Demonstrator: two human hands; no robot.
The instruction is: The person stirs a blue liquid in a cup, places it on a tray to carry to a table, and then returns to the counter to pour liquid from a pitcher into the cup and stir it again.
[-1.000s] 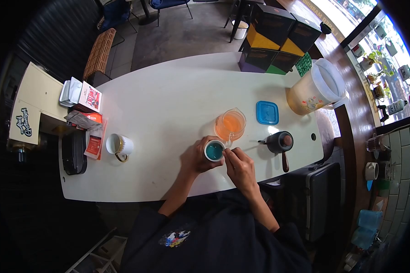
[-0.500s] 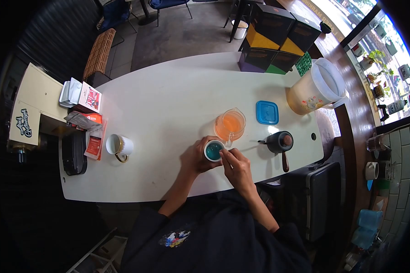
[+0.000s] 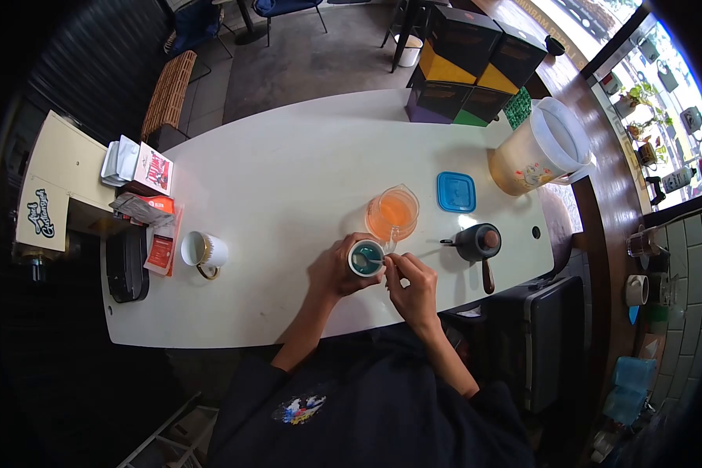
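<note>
My left hand (image 3: 346,266) is wrapped round a small cup (image 3: 366,258) with a pale rim and a teal inside. Between the closed fingers of my right hand (image 3: 411,285) is the handle of a spoon (image 3: 372,260), whose bowl dips inside the cup. What the cup contains is hard to make out. Just beyond the cup stands a clear glass pitcher (image 3: 393,213) holding orange liquid, its handle pointing toward my right hand. To the right lies a dark lidded pot (image 3: 478,242) with a wooden side handle.
A blue square lid (image 3: 455,192) lies behind the pot. A large translucent jug (image 3: 540,148) stands at the right, near stacked dark boxes (image 3: 464,66). On the left are a white mug (image 3: 204,249), red packets (image 3: 161,248) and a black case (image 3: 126,264) on the white table (image 3: 249,156).
My right hand has shifted slightly right and down, and the spoon now shows in the cup. My left hand keeps hold of the cup in nearly the same place.
</note>
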